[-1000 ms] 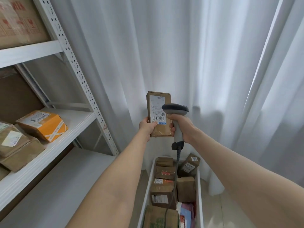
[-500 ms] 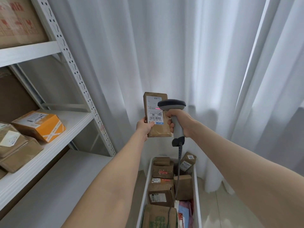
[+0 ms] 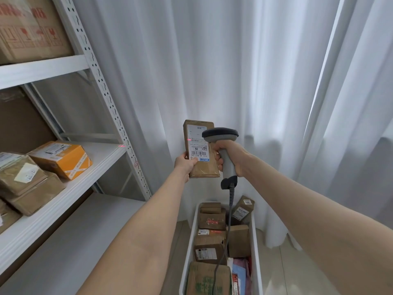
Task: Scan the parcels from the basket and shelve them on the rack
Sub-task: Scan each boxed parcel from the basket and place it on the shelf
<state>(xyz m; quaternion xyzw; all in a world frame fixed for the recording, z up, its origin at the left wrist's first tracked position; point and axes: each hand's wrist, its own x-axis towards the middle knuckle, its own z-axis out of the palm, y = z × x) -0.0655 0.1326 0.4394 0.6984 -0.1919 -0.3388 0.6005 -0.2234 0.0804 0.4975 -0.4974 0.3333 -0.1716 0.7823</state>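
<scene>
Brown cardboard parcel [image 3: 201,150] — white label facing the camera — is gripped upright by the left hand [image 3: 184,163]; the scanner [image 3: 223,150] is clasped by the right hand [image 3: 228,154].

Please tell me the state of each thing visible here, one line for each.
Parcel: held upright, label toward the camera, red scan light on it.
Left hand: holds the parcel's lower left side.
Barcode scanner: aimed at the label, light on.
Right hand: grips the barcode scanner's handle.
Basket: holds more parcels.
Orange box: lies on the rack shelf.
</scene>
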